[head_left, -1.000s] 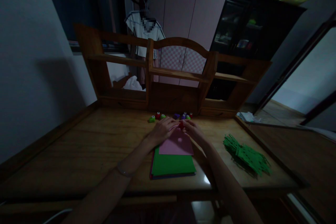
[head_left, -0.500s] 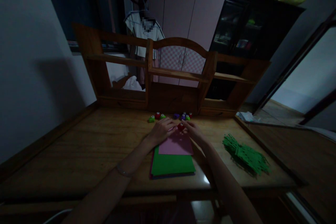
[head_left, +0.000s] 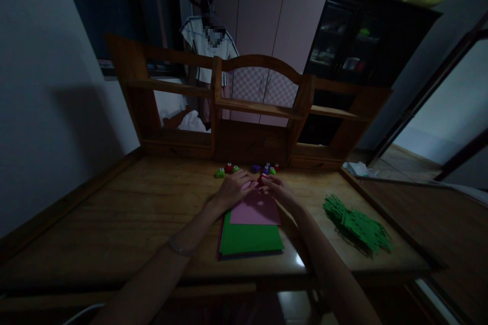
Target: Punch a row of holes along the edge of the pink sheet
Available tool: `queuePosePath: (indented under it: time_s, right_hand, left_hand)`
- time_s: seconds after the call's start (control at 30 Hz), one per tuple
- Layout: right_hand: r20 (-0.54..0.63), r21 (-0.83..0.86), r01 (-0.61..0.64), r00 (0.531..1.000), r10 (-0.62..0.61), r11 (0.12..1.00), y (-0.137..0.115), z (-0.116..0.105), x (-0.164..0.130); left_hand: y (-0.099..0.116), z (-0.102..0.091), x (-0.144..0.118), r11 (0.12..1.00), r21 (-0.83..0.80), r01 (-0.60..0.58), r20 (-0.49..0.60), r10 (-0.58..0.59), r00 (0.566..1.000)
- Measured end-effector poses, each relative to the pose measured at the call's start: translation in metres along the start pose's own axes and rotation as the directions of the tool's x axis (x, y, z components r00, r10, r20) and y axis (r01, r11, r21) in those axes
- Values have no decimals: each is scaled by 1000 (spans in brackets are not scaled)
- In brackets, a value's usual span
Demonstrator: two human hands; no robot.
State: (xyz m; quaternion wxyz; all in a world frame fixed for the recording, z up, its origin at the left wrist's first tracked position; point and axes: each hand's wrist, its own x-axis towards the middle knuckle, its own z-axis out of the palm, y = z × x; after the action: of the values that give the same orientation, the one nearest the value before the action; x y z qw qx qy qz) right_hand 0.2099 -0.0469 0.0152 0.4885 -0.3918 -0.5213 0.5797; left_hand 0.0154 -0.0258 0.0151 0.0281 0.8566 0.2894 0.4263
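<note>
Fingers and thumb of my right hand (head_left: 281, 191) pinch a small red gadget (head_left: 262, 179) at the far end of a pink sheet (head_left: 256, 213), as my left hand (head_left: 232, 190) lies palm down along the sheet's left side. Whether my left fingers grip the paper, I cannot tell. The red gadget sits between the two hands, nearer the right, half covered; its long axis does not show. From there the pink sheet extends toward me, its near edge crosswise, on a larger green sheet (head_left: 251, 239). Just beyond my hands, a trio of eyed gadgets (head_left: 229, 168) stands ahead of the left and a mixed cluster of similar pieces (head_left: 266, 169) ahead of the right, with a wooden shelf (head_left: 253, 105) behind, so forward room looks tight. Sideways is roomier: the table (head_left: 125, 213) spreads broadly beyond my left forearm. Well apart from my right hand, a heap of green cut-outs (head_left: 356, 224) lies toward the table's right edge.
</note>
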Motion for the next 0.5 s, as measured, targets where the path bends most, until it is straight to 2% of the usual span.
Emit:
queuePosePath:
  time_s: [0.33, 0.5]
  right_hand:
    - [27, -46, 0, 1000, 1, 999, 6, -5, 2]
    - [46, -5, -26, 999, 26, 1000, 9, -7, 6]
  left_hand:
    - [-1, 1, -1, 1000, -13, -15, -25, 15, 1000]
    - [0, 1, 0, 1000, -20, -16, -24, 15, 1000]
